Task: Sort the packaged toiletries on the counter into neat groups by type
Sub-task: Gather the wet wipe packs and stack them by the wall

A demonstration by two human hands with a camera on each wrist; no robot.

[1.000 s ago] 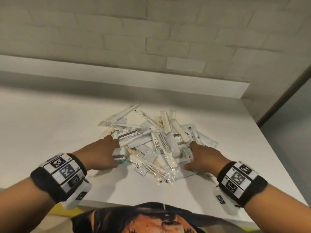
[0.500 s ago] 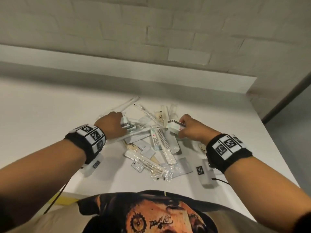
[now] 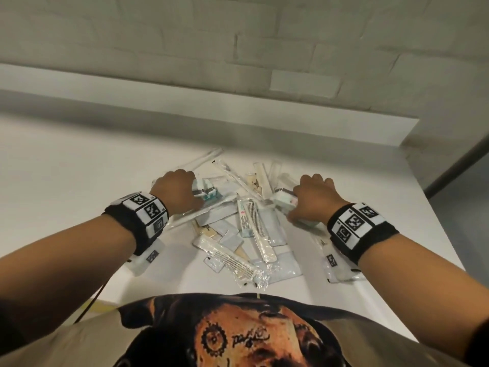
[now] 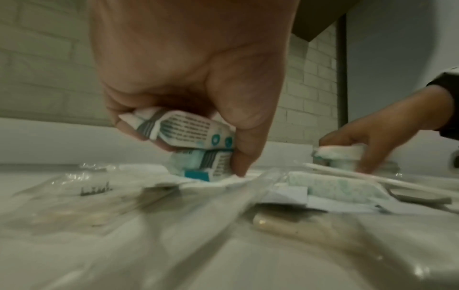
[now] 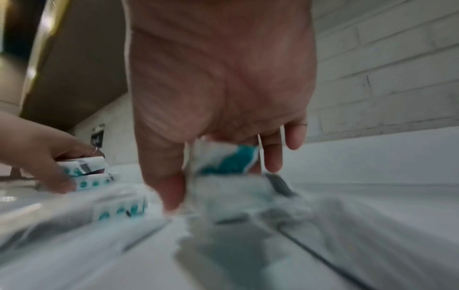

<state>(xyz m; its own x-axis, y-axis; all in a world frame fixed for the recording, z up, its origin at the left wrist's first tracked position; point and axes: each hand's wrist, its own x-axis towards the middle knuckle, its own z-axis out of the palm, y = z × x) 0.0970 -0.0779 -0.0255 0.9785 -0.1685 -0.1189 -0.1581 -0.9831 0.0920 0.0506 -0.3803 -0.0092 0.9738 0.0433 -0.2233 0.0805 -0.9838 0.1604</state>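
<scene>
A heap of packaged toiletries [image 3: 246, 223] lies on the white counter [image 3: 79, 181]: wrapped combs [image 3: 255, 221], long clear sleeves and small white-and-teal packets. My left hand [image 3: 180, 192] grips two stacked white-and-teal packets [image 4: 193, 137] at the pile's left side, thumb tip down on the wrappers. My right hand [image 3: 309, 200] grips another white-and-teal packet [image 5: 223, 159] at the pile's right side, over a second packet [image 3: 284, 201]. In the right wrist view the picture is blurred.
A raised white ledge [image 3: 238, 112] and a brick wall [image 3: 238, 35] run behind the counter. The counter's right edge [image 3: 428, 221] drops off beside my right wrist. A clear sleeve [image 3: 333, 258] lies under that wrist. Bare counter lies to the left of the pile.
Both hands moved from the pile's near side up to its far sides and took hold of small white-and-teal packets. The right hand has shifted further right since half a second ago.
</scene>
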